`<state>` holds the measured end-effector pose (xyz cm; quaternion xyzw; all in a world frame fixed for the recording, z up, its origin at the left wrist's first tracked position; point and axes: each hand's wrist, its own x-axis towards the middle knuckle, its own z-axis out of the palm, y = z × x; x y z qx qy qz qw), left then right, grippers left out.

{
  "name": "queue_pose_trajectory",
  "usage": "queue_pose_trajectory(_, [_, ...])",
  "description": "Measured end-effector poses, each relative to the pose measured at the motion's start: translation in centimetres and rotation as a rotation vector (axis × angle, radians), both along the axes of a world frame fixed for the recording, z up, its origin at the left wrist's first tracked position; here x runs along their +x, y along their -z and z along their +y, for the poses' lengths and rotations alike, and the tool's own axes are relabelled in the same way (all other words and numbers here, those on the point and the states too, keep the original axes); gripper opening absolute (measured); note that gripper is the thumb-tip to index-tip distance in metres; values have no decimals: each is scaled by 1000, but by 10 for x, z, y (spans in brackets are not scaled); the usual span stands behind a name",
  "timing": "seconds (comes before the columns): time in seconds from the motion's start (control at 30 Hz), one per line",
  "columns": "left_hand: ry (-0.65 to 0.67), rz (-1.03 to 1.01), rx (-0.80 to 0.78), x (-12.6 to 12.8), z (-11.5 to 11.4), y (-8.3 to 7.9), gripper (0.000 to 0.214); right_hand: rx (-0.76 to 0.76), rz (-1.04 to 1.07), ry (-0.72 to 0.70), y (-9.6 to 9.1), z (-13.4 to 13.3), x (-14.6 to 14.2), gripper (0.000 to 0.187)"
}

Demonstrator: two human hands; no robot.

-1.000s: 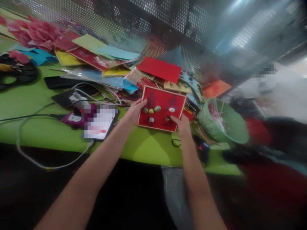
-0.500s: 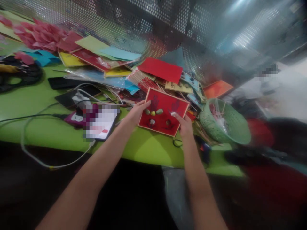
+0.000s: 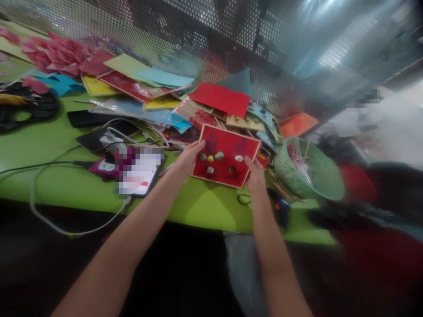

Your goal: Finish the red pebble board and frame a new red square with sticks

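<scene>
Between my two hands is a red framed picture (image 3: 222, 166), tilted toward me above the near part of the green tabletop. Its thin border is pale, and several small pebbles, greenish, yellow, white and brown, sit on its red face near dark drawn marks. My left hand (image 3: 192, 157) grips the left edge, thumb on the front. At the right edge, my right hand (image 3: 255, 174) holds it the same way, its thumb tip close to the white pebble (image 3: 239, 158). The fingers behind the picture are hidden.
Coloured cards and a red sheet (image 3: 220, 97) are heaped behind the picture. A green basket (image 3: 325, 176) with sticks stands right. On the left lie a phone (image 3: 140, 171), a purple power strip (image 3: 107, 165) and cables. A perforated metal panel (image 3: 198, 26) rises behind.
My right thumb has drawn back from over the white pebble toward the right edge, leaving the pebble in plain view. Both hands still hold the picture in nearly the same place.
</scene>
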<state>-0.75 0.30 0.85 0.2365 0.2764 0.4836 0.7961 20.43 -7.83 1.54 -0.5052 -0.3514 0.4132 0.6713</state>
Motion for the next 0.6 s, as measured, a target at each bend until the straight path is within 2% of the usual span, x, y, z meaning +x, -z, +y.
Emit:
queue_pose_trajectory(0.2, [-77,-14,-48,1,-1,-4,31,-61,15,-70,-1,0,-2,46])
queue_pose_trajectory(0.27, [-46,-15,-65,1,-1,-4,33,-54,49,-73,-1,0,-4,48])
queue_pose_trajectory(0.43, [152,-52,-122,-1,0,-6,46,12,98,-72,-1,0,-6,50])
queue_pose_trajectory(0.6, [149,-48,-198,-2,-2,-10,35,19,110,-66,-1,0,-6,46])
